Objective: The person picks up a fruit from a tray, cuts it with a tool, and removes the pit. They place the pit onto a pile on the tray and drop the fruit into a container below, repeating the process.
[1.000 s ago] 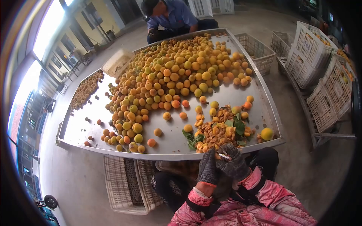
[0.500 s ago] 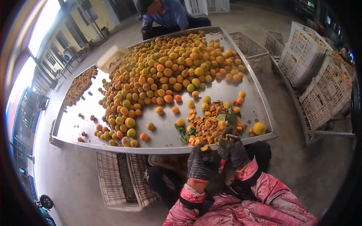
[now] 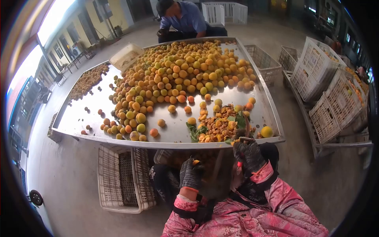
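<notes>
My left hand (image 3: 191, 175), in a dark glove, is closed below the table's front edge. A yellow-orange apricot piece (image 3: 196, 162) shows at its fingertips. My right hand (image 3: 248, 156), gloved too, is at the table edge, its fingers closed around a small metal tool (image 3: 247, 139) whose exact kind I cannot make out. Just beyond it lies a heap of cut apricot pieces (image 3: 223, 126) with green leaves (image 3: 195, 131) at its side. Whole apricots (image 3: 177, 71) form a large pile farther back on the metal table (image 3: 173, 134). One larger yellow fruit (image 3: 267, 131) sits right of the cut heap.
Across the table sits another person (image 3: 183, 19) in a blue shirt. A white plastic basin (image 3: 125, 56) and a pile of small brown pits (image 3: 89, 81) are at the left. Crates (image 3: 125, 177) stand under the front edge; fruit-filled crates (image 3: 339, 104) sit on a cart at right.
My left hand has moved down and left, away from my right hand and the table edge, with the apricot piece. My right hand stays near the edge. The view has shifted slightly.
</notes>
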Motion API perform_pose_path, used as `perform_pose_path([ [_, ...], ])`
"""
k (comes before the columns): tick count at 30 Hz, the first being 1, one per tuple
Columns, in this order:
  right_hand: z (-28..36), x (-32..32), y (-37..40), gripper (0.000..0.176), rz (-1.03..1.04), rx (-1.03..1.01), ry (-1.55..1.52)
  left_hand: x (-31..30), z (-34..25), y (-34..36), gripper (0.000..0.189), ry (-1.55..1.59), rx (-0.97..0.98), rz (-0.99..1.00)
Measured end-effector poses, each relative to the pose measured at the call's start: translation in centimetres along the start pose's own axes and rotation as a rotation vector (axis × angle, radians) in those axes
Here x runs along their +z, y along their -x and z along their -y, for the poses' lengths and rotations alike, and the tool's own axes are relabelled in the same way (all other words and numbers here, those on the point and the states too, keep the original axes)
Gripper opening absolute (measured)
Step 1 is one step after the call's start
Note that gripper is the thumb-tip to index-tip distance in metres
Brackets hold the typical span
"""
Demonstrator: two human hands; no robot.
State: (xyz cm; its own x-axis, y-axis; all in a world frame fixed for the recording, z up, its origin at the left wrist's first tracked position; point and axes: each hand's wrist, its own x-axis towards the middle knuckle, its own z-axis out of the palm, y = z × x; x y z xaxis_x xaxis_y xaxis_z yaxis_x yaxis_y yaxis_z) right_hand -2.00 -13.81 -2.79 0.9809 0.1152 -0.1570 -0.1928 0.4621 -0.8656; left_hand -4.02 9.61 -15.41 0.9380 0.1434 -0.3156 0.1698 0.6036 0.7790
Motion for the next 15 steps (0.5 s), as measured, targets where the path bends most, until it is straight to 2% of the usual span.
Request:
perform_pose_path([
  [2, 0.4, 0.2, -0.6, 0.011, -0.037, 0.019, 0.071, -1.0, 0.2, -0.5, 0.015, -0.095, 0.011, -0.023],
  [3, 0.5, 0.6, -0.9, 0.011, -0.023, 0.008, 0.076, -1.1, 0.1, -0.6, 0.014, 0.081, -0.085, -0.117],
  [4, 0.6, 1.0, -1.1, 0.018, -0.079, -0.033, 0.069, -1.3, 0.2, -0.5, 0.012, 0.257, -0.183, -0.211],
  [5, 0.6, 1.3, -1.4, 0.026, -0.135, -0.072, 0.063, -1.7, 0.4, -0.7, 0.012, 0.265, -0.170, -0.208],
  [6, 0.3, 0.8, -2.2, 0.037, -0.086, -0.079, 0.070, -2.4, 1.0, -0.8, 0.015, 0.276, -0.192, -0.213],
  [8, 0.4, 1.4, -2.4, 0.037, -0.097, -0.072, 0.085, -3.9, 2.1, -0.9, 0.018, 0.292, -0.213, -0.221],
  [10, 0.4, 1.7, -2.5, 0.036, -0.122, -0.067, 0.094, -4.4, 2.3, -0.4, 0.022, -0.043, -0.015, -0.048],
  [11, 0.3, 1.6, -2.7, 0.036, -0.123, -0.066, 0.095, -4.5, 2.4, -0.4, 0.022, -0.041, -0.016, -0.048],
  [13, 0.2, 1.4, -3.1, 0.036, -0.141, -0.047, 0.171, -2.9, 0.7, 0.1, 0.029, 0.349, -0.302, -0.220],
  [15, -0.2, 0.6, -3.8, 0.033, -0.110, -0.053, 0.170, -3.5, 1.2, -0.5, 0.030, 0.317, -0.271, -0.204],
])
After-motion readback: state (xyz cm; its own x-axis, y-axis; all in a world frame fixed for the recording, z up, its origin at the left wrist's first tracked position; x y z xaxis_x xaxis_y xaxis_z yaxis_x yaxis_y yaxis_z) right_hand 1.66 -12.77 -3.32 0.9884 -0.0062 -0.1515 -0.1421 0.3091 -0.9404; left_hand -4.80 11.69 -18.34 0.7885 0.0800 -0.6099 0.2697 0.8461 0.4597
